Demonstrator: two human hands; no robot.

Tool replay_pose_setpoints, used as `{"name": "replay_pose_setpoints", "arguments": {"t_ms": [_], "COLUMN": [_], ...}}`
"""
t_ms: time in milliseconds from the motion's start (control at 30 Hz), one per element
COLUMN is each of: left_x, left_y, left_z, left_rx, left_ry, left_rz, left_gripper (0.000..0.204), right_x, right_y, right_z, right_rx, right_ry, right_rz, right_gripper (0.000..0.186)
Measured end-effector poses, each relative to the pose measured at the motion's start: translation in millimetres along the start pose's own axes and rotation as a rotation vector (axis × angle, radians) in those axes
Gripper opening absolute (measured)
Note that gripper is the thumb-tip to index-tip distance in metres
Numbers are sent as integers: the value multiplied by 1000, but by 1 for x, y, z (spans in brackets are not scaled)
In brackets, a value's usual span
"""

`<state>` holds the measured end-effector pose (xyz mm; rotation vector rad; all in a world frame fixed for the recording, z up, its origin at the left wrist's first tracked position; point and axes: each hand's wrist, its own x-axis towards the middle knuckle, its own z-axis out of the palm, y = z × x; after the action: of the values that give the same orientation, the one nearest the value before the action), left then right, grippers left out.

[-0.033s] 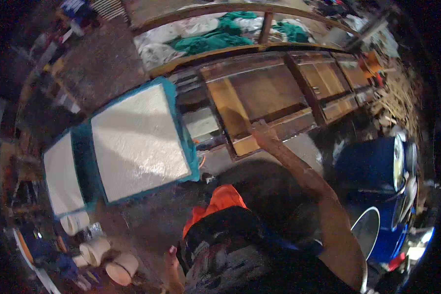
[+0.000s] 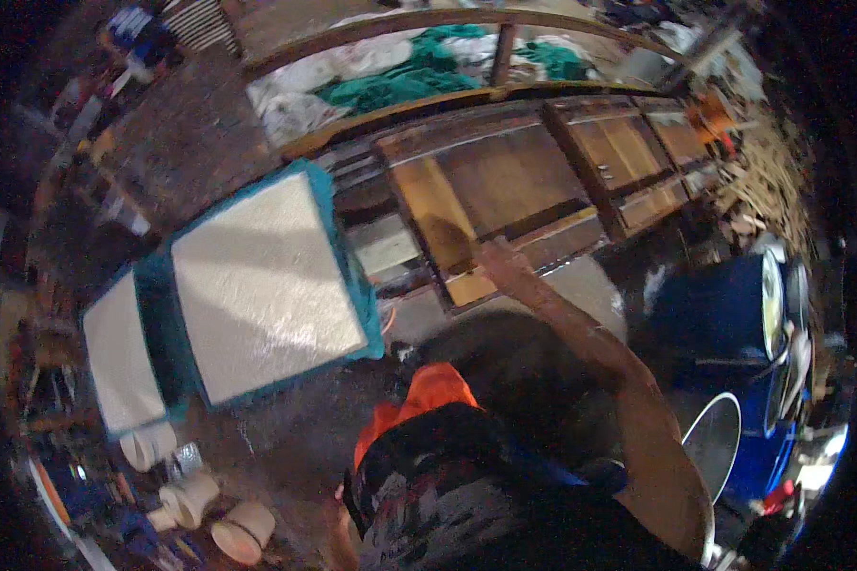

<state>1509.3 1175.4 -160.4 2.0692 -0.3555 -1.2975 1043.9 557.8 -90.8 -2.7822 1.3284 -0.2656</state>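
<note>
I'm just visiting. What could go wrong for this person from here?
The right hand is at the lower edge of the wooden panel; rough wood there might scratch or splinter the skin.

The right arm passes close beside a pale-rimmed round container, so an elbow could bump it.

The large white panel has a shiny patch. If that's wet, which I can't tell, brushing it might smear the surface.

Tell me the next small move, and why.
Perhaps raise the left hand to the near side of the framed brown panel: only the right hand is there, while the left one sits low beside the dark shirt, so a second hand might steady things.
</note>
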Motion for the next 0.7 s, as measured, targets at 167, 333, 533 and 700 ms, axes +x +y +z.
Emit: {"name": "replay_pose_setpoints", "arguments": {"t_ms": [167,333,533,700], "left_x": [16,44,90,38], "left_y": [6,21,24,94], "left_z": [8,-5,-33,16], "left_rx": [303,458,-1064,-161], "left_ry": [14,-38,-557,-34], "left_rz": [-19,-73,-280,-100], "left_gripper": [40,38,37,28], "right_x": [-2,-6,28,20], "right_y": [6,-8,-47,-23], "right_z": [23,15,-40,-41], "right_rx": [-23,441,-45,-136], "right_ry": [38,177,47,-160], "right_rz": [31,119,86,114], "right_gripper": [35,31,37,45]}}
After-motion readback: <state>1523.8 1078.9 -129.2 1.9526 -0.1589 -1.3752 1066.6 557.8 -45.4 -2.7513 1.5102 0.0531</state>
